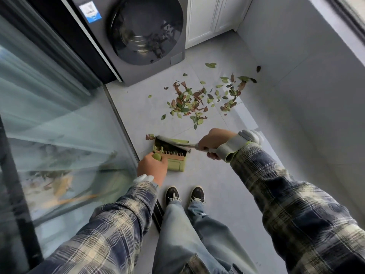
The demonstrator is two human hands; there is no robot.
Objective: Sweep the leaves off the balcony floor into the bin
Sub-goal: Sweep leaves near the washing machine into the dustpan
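Fixtures at top and left
A dark front-loading washing machine (pixel 146 32) stands at top centre, a white cabinet (pixel 207 18) just right of it, a glass sliding door (pixel 49 115) down the left side.

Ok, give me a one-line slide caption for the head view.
Left hand holds a green dustpan, right hand holds a broom to its mouth; leaves scattered on the floor ahead.

One dustpan (pixel 176 165), one broom (pixel 171 140), one washing machine (pixel 146 30) at 12 o'clock, two shoes (pixel 173 195) at 6; leaves (pixel 189 101) dozens, uncounted.
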